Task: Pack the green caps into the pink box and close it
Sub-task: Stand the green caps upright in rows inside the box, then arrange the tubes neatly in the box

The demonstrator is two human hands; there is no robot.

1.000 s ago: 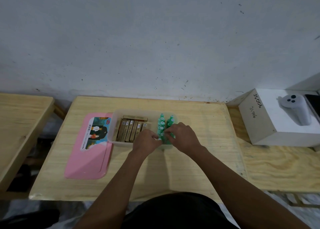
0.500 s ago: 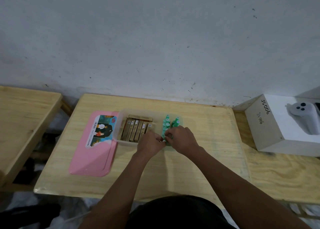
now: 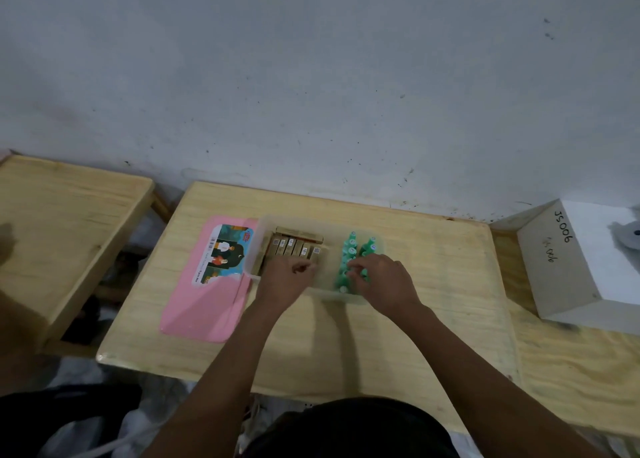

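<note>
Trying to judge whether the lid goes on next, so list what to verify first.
1. All green plastic caps inside the translucent plastic box: ok, none seen on the pale wooden table.
2. Caps seated below the rim: cannot tell.
3. The flat pink lid free, left of the box: ok.
4. The right hand off the caps: not ok, fingers on them.
5. The left hand out of the box: not ok, over it.

Handwritten "JS006" on the side of the white box (image 3: 554, 260), a fainter scribble below it.
</note>
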